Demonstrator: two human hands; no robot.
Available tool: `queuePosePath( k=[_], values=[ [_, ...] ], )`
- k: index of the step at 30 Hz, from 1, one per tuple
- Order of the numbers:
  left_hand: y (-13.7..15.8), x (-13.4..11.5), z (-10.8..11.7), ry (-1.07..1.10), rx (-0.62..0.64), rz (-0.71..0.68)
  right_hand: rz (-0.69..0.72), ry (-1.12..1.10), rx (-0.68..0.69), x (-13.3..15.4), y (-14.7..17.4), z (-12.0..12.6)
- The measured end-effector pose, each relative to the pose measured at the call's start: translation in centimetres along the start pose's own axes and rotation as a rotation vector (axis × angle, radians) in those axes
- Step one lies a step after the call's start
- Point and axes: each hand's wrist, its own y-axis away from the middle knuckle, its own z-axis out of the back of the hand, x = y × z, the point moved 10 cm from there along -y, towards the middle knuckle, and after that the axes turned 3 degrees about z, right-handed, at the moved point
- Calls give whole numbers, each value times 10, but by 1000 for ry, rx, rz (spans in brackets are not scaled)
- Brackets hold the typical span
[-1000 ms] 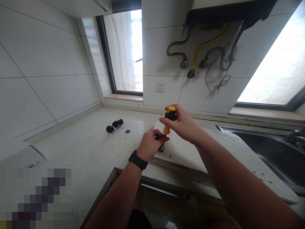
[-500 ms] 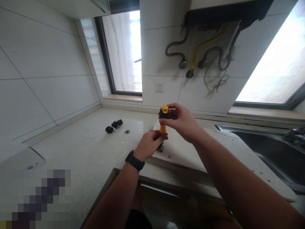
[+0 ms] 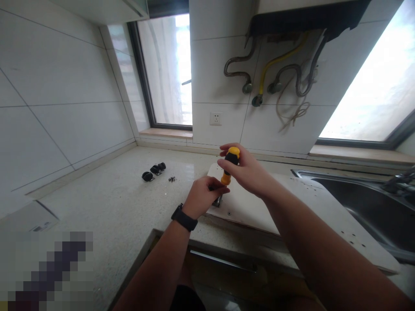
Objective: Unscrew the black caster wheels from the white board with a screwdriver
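Note:
My right hand (image 3: 243,166) holds a yellow-and-black screwdriver (image 3: 231,160) by its handle, the thumb across it and the fingers loosely bent. The screwdriver leans, its top toward the right, and its lower end meets my left fingertips. My left hand (image 3: 205,195), with a black watch on the wrist, is closed around a caster (image 3: 218,201) at the near left corner of a white board (image 3: 253,207). Only the caster's metal plate and a dark part show; the rest is under my fingers. The screwdriver's tip and any screw there are hidden.
Several black casters (image 3: 155,169) lie on the speckled counter (image 3: 123,207) to the left, beside a small pile of screws (image 3: 171,179). A steel sink (image 3: 356,198) is at the right, partly under the board. A white box (image 3: 32,214) stands at far left.
The screwdriver has gone from nearly upright to leaning, its handle top moving right. My right fingers have loosened and shifted around the handle. My left hand stays at the caster.

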Motion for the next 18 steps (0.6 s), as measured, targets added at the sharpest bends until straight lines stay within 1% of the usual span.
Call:
queuePosePath(
  k=[3,9,12,15,16,18],
  values=[
    [0,1,-2,30,1,15,27,52,-40,4,3,5],
    [3,-4,-6,82,30,0,93,34,-61,24,14,14],
    [4,-12,-8,58,38,-49,104,53,-99,31,21,23],
    [4,-16,-10,-17,64,-112,97,72,-116,28,25,28],
    [4,-17,-8,-56,58,-144,98,70,-125,25,25,30],
    [3,-16,2,-136,-1,-212,93,55,-158,16,26,34]
  ],
)
